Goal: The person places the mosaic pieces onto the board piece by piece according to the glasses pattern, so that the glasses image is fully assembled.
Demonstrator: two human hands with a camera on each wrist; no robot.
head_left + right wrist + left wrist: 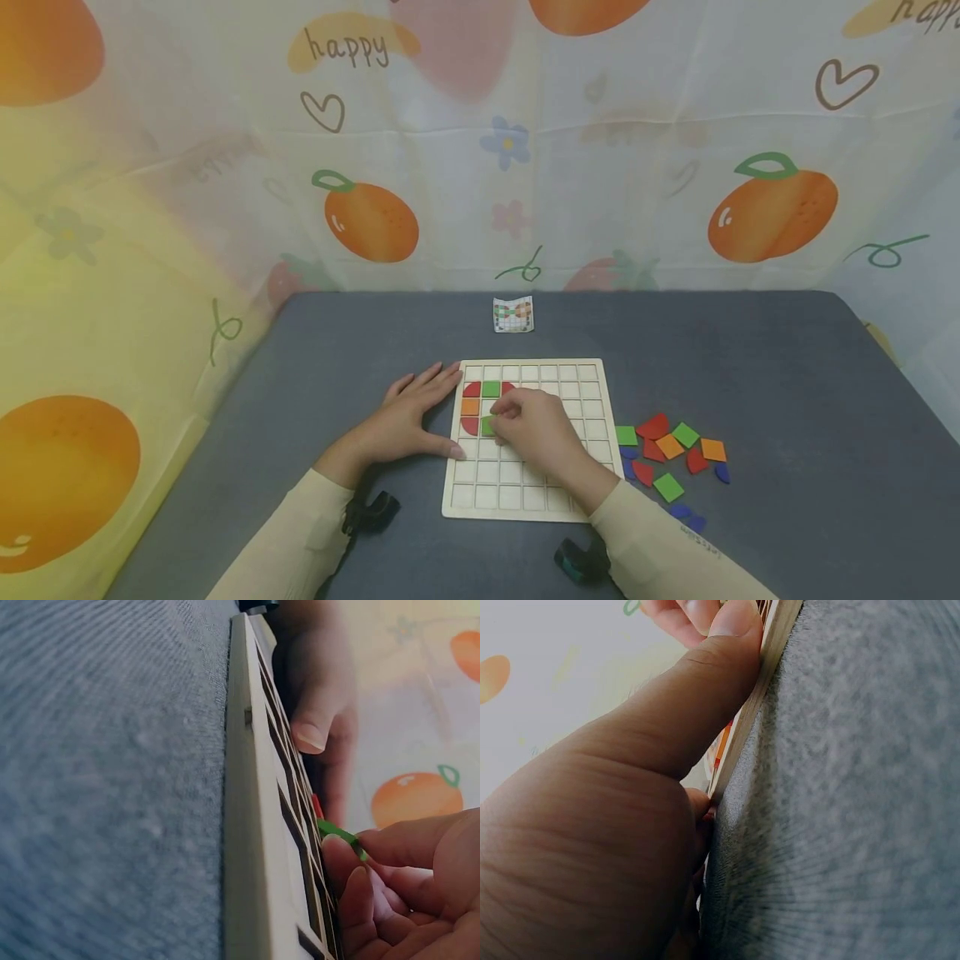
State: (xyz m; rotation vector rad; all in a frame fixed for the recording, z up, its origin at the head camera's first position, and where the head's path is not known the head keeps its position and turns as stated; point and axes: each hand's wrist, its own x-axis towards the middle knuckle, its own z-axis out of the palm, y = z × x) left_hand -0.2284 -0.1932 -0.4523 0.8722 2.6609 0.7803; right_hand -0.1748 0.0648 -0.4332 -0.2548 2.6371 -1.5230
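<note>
1. The board (487, 497), a pale grid of shallow cells, lies flat on the bench (787, 375); its side edges run away from the person.
2. Near its upper left, one row of cells holds a red piece (472, 390), a green square (491, 389) and, partly behind the right hand (540, 427), another red piece (507, 387).
3. An orange square (469, 407) fills the cell under the first red piece; below that sits a lower red piece (468, 426).
4. The green tile (341, 834) is at the cell just right of the lower red piece, its fingers-side part hidden in the head view.
5. The right hand's fingers are clamped on the tile, thumb against fingertip. Seen edge-on, the tile is tilted: its long axis slants from the board up into the grip. Whether its low end touches cannot be told.
6. The left hand (401, 429) has its fingers spread apart, thumb on the board's left edge.
7. Loose pieces (670, 447), red, green, orange and blue, lie right of the board; a card (513, 315) lies beyond it.
</note>
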